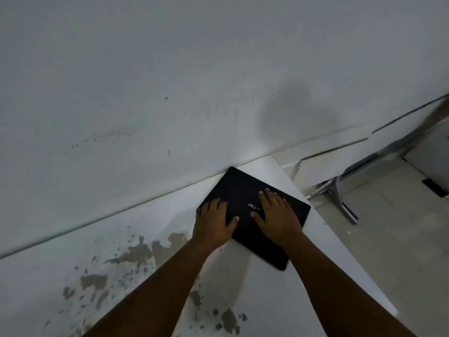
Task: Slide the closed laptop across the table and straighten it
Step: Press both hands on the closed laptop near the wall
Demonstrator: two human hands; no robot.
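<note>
A closed black laptop [243,190] with a silver logo lies on the white table [255,295], near its far right corner. It sits skewed, one corner touching the wall. My left hand [213,220] rests flat on the lid's left edge, fingers spread, thumb on the lid. My right hand [277,212] lies flat on the lid's right half, fingers pointing toward the wall. Both palms press on the lid without gripping it.
A grey-white wall [170,81] runs along the table's far edge. The tabletop has peeled, stained patches [136,254] at left. The table's right edge drops to a tiled floor [388,239], where a metal frame leg [340,195] stands.
</note>
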